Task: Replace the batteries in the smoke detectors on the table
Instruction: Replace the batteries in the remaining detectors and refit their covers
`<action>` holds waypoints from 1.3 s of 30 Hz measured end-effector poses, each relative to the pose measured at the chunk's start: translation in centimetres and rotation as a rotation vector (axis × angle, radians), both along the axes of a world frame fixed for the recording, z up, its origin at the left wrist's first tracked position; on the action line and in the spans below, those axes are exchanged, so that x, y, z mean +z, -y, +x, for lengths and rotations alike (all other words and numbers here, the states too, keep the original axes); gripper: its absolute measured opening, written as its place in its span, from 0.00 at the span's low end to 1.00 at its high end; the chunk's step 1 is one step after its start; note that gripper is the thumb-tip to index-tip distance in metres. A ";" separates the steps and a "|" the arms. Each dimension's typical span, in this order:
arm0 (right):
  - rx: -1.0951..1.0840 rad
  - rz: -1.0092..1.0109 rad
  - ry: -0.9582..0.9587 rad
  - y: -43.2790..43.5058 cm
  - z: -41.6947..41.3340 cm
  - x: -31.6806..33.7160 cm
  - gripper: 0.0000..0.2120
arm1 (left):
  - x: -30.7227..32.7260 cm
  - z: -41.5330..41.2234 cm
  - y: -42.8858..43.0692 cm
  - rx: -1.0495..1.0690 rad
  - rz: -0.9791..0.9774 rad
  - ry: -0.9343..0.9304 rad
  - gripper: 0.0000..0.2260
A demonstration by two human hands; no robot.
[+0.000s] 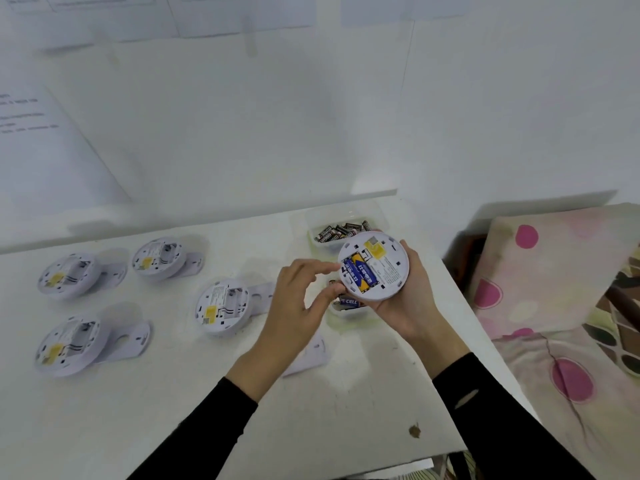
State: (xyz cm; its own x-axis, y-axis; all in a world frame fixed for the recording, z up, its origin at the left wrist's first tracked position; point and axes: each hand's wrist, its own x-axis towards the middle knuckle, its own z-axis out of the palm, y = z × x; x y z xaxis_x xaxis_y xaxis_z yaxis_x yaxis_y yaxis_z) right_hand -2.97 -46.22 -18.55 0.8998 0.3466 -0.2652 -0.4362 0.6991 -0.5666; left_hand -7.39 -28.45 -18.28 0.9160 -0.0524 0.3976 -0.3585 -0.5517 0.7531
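Cradling the smoke detector back-up above the table, the right hand curls round its rim so 2 batteries face upward. The left hand, fingers loosely extended and holding nothing, touches its edge, likely seating them.

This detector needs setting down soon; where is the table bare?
Bare: the near edge of the table between the left sleeve and right sleeve, and the front-left corner below the four open detectors. Crowded: around the battery tray behind the held detector.
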 end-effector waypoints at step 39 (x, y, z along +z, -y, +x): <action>-0.293 -0.201 0.133 1.1 0.3 0.5 0.16 | 2.0 4.1 4.1 -0.208 -0.105 -0.206 0.13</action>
State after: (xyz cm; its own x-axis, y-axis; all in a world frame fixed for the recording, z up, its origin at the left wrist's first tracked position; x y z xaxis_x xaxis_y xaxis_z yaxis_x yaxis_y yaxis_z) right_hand -2.62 -47.28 -18.08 0.9842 0.0220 -0.1756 -0.1472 0.6528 -0.7431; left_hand -3.26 -32.60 -16.23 0.9519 -0.2159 0.2175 -0.2892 -0.3979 0.8706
